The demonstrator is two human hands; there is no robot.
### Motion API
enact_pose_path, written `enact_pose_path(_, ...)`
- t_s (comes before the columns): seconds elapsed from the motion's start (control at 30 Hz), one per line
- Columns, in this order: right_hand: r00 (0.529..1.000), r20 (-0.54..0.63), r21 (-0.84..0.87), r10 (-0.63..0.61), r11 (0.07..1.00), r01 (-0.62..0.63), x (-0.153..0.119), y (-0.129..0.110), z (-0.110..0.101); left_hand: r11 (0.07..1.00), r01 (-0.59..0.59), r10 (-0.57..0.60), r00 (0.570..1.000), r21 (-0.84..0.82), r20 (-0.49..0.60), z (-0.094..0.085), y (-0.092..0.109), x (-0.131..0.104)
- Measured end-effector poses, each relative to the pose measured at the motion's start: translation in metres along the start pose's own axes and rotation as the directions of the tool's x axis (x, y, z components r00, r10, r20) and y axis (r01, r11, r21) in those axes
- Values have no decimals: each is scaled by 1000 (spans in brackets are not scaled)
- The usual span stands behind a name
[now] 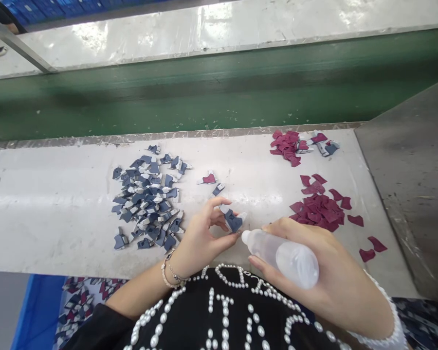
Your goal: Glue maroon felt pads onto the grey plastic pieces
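Between the fingers of my left hand (204, 228) is a small grey-and-white moulded piece (233, 219), raised above the table. My right hand (306, 248) is wrapped round a translucent squeeze bottle (282, 255) with clear liquid inside. Its white nozzle points left, close beside the held piece; whether they touch I cannot tell. Just beyond my left hand lie a piece with a maroon inlay (209, 179) and a grey one (218, 189). To the left spreads a heap of similar grey-and-white pieces (148, 199). Flat maroon pieces (319, 210) are piled near my right hand.
Another maroon pile (286, 147) lies farther back, with a few grey-and-white pieces (327, 147) beside it. A green conveyor belt (204, 102) runs behind the white table (51, 209). A metal panel (416, 180) stands at right. Below left, a blue bin (40, 311) holds several finished-looking pieces.
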State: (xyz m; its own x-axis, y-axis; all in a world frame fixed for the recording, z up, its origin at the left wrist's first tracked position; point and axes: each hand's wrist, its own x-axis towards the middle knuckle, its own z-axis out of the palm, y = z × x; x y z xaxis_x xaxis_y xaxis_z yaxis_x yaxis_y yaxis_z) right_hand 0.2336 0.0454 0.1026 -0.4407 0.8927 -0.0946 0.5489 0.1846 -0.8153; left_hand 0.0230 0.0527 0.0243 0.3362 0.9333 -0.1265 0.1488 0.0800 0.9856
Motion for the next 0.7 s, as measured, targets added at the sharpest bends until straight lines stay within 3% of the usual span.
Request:
enact_pose_path(0.37, 994, -107, -41, 18, 999, -22, 2, 2, 1, 1000, -16, 16, 1000, 7, 8, 0, -1, -2)
enact_pose_path(0.7, 994, -110, -1, 4, 1000, -4, 4, 0, 1, 999, -4, 2, 999, 50, 41, -1, 1, -2)
